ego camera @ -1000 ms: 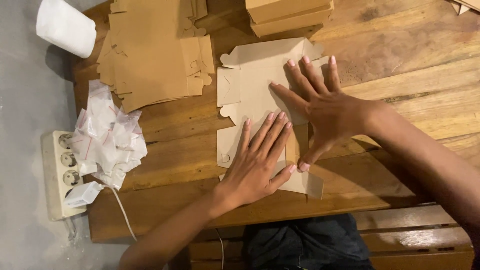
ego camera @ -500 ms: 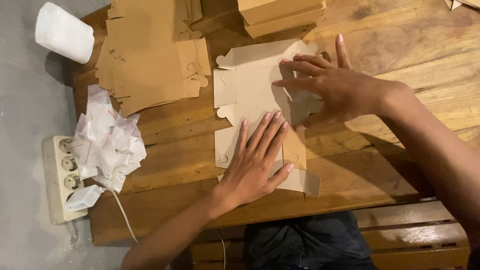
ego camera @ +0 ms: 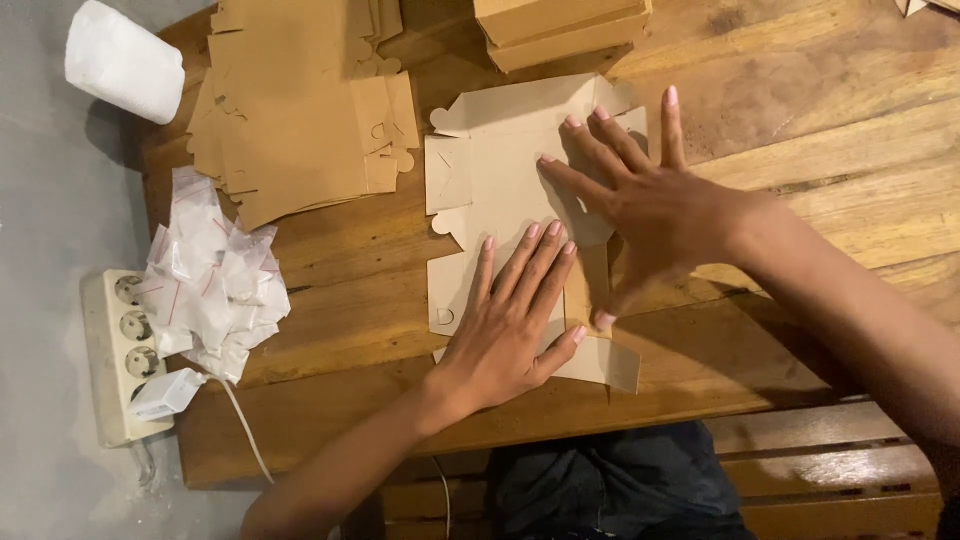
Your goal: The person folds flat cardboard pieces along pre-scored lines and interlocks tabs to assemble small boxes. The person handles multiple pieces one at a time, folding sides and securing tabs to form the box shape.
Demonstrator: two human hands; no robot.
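A: What have the hands got?
B: Nothing gripped. The left hand (ego camera: 510, 325) and right hand (ego camera: 640, 205) lie flat, fingers spread, pressing the box blank (ego camera: 480, 190) onto the table (ego camera: 820, 120).
A: What's around them?
B: Beyond the left fingertips, a stack of blanks (ego camera: 290, 110); folded boxes (ego camera: 560, 30) past the right fingertips.

1. A worn wooden plank table (ego camera: 820, 120) with visible grain and knots filled most of the scene under warm light.
2. A slatted wooden bench (ego camera: 830, 470) stood just beside the table's near edge.
3. A smooth grey concrete floor (ego camera: 50, 200) lay to the left, where a white multi-socket power strip (ego camera: 122, 350) rested.
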